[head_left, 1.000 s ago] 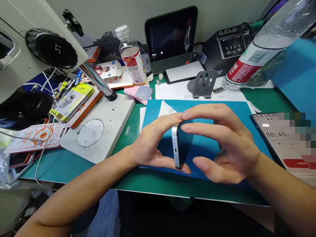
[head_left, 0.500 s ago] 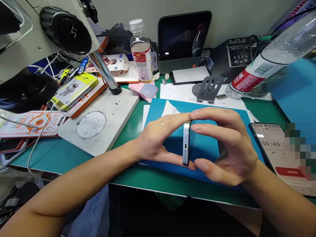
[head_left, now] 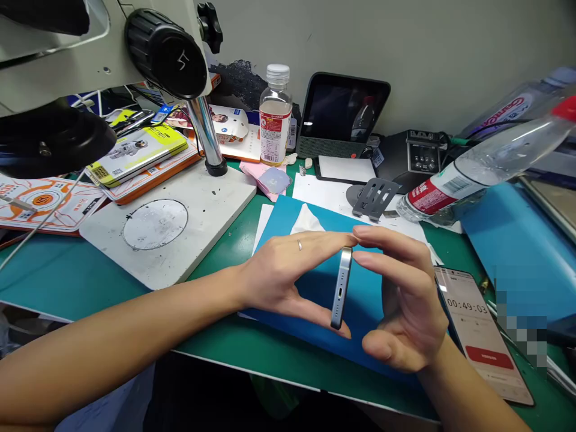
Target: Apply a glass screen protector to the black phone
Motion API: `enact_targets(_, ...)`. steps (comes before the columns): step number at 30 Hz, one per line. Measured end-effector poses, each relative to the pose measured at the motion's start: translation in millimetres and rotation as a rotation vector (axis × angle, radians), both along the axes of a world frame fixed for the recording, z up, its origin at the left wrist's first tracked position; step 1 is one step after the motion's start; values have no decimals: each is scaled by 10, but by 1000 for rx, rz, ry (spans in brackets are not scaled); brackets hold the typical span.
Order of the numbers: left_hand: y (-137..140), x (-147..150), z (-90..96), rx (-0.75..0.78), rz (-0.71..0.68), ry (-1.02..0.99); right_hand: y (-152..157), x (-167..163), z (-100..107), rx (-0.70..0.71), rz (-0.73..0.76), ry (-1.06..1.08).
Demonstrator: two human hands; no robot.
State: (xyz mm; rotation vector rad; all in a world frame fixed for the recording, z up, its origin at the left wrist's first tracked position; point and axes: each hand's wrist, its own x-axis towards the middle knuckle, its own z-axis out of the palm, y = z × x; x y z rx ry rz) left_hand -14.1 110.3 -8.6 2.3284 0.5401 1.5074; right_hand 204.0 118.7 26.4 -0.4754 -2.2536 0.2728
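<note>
L hand point(head_left: 279, 276): holds phone point(head_left: 341, 294) by its edges, thumb + fingers | R hand point(head_left: 411, 306): half open, curved, tips nr phone's top, can't tell if touching | phone: up on its side, above blue mat point(head_left: 366, 297)

We now see the silver-edged phone point(head_left: 341, 291) nearly edge-on, its dark face turned from view. Our right hand point(head_left: 411, 306) has its thumb farther from it than half a second ago, and the leaning bottle's point(head_left: 432, 195) red cap point(head_left: 566, 110) comes into sight.
</note>
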Motion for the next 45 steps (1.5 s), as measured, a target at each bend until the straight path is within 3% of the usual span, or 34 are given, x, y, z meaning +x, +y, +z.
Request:
enact_targets(28,-14,-16,55,16,-35,72,-61,-26,23,-15,-44,23)
enact_targets(35,0,1,39,66,-19,33,14,-77,8,47,63,119)
enact_targets(45,-4,-10,50,57,-34,42,13,-75,-3,30,65,140)
